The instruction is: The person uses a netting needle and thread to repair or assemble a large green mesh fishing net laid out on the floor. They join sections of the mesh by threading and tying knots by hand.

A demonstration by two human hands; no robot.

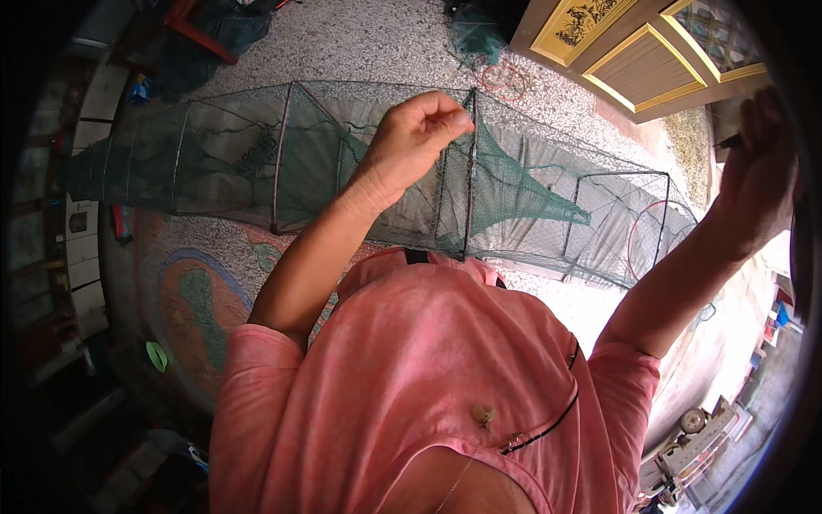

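Note:
A long green net trap (522, 193) on dark rectangular frames stretches across the view in front of me. Over its middle, next to an upright frame bar (470, 184), is my left hand (411, 141). Its thumb and fingers are pinched together; whatever is between them is too small to see. My right hand (758, 176) is raised at the far right, partly lost in the dark rim. Its fingers are closed on a thin dark pointed tool (729, 142), of which only the tip shows.
A brown door with gold panels (655, 81) stands at the far right. Green netting (477, 34) and a red ring (503, 79) lie on the pebbled floor beyond the trap. A red frame (199, 34) is at the far left, a wheeled metal object (695, 424) at the lower right.

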